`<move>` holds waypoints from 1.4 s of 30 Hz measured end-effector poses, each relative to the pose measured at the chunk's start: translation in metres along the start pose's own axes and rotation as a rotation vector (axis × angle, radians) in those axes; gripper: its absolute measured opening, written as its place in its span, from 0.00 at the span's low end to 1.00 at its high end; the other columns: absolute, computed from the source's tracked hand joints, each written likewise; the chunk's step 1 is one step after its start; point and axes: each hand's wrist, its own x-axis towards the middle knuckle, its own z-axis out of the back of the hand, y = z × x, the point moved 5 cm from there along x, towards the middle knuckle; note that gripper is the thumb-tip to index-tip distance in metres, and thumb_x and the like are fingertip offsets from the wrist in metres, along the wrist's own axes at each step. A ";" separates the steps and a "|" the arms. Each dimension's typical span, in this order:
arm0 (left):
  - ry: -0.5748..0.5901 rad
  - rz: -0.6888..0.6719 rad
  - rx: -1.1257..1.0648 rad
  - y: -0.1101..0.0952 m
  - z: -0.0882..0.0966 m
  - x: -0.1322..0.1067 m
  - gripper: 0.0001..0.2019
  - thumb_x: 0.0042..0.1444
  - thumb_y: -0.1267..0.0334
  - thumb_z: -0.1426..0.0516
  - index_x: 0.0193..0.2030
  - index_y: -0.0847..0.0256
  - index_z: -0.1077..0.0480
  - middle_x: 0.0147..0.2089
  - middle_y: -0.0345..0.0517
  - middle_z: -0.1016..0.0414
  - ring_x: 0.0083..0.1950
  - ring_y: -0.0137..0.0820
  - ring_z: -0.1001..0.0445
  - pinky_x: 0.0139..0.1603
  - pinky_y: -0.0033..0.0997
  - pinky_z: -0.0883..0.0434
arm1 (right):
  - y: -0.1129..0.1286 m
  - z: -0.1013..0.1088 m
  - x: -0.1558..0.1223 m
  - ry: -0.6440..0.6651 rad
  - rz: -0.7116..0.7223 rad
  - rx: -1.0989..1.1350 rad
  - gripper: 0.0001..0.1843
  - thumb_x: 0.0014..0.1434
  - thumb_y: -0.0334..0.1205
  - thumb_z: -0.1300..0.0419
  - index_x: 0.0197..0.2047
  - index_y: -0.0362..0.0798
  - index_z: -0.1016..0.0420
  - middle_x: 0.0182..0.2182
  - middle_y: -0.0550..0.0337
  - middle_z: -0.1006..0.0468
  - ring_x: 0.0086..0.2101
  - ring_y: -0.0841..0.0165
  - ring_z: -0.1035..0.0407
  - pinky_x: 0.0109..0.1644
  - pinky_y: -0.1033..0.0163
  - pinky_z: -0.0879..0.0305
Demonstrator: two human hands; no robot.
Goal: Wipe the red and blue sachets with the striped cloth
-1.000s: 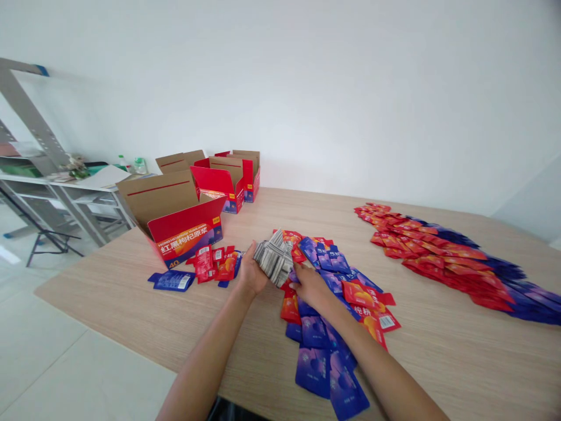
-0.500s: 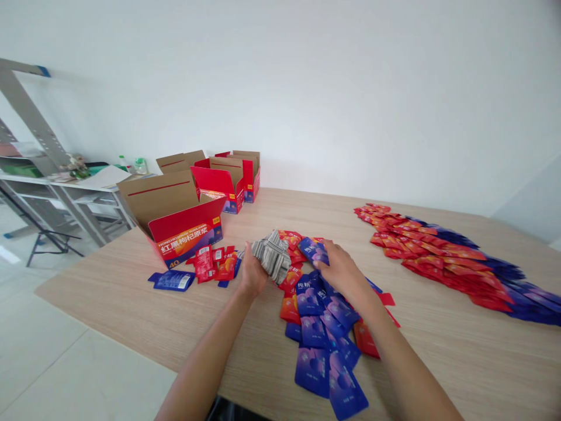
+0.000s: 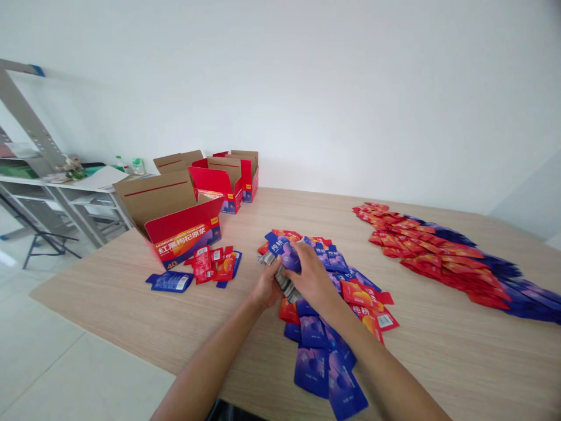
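Observation:
My left hand is closed around a grey striped cloth, whose folds show between my two hands. My right hand grips a blue sachet and presses it against the cloth. Below and around both hands spreads a loose pile of blue sachets and red sachets. Part of that pile is hidden behind my right forearm. Left of my left hand lie a small group of red sachets and a blue sachet, back side up with a barcode.
A red and blue carton with raised flaps stands at the left, and more open cartons stand behind it. Long overlapping rows of red and blue sachets lie at the right. The table's left edge borders the floor.
My right hand has moved left with the blue sachet, from the pile to the cloth. My left hand has shifted slightly right, and the two hands now meet.

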 end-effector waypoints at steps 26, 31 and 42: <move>-0.041 -0.301 0.304 -0.018 0.009 0.009 0.18 0.46 0.54 0.28 0.42 0.60 0.21 0.41 0.46 0.18 0.44 0.39 0.22 0.55 0.42 0.30 | -0.005 0.012 0.007 0.111 -0.214 0.096 0.17 0.61 0.40 0.38 0.52 0.46 0.28 0.40 0.52 0.21 0.40 0.57 0.26 0.48 0.51 0.29; -0.055 -0.332 0.359 -0.019 0.007 0.009 0.14 0.48 0.55 0.29 0.38 0.60 0.20 0.38 0.44 0.18 0.40 0.37 0.22 0.51 0.40 0.28 | -0.006 0.009 0.006 0.115 -0.218 0.132 0.16 0.63 0.41 0.39 0.53 0.48 0.29 0.39 0.54 0.21 0.40 0.58 0.25 0.47 0.52 0.29; -0.070 -0.200 0.232 -0.005 0.001 0.002 0.20 0.44 0.58 0.27 0.44 0.60 0.20 0.50 0.50 0.17 0.55 0.47 0.23 0.64 0.48 0.34 | 0.000 -0.003 -0.002 0.041 -0.017 -0.085 0.30 0.73 0.49 0.53 0.74 0.53 0.47 0.72 0.43 0.49 0.71 0.49 0.53 0.69 0.36 0.47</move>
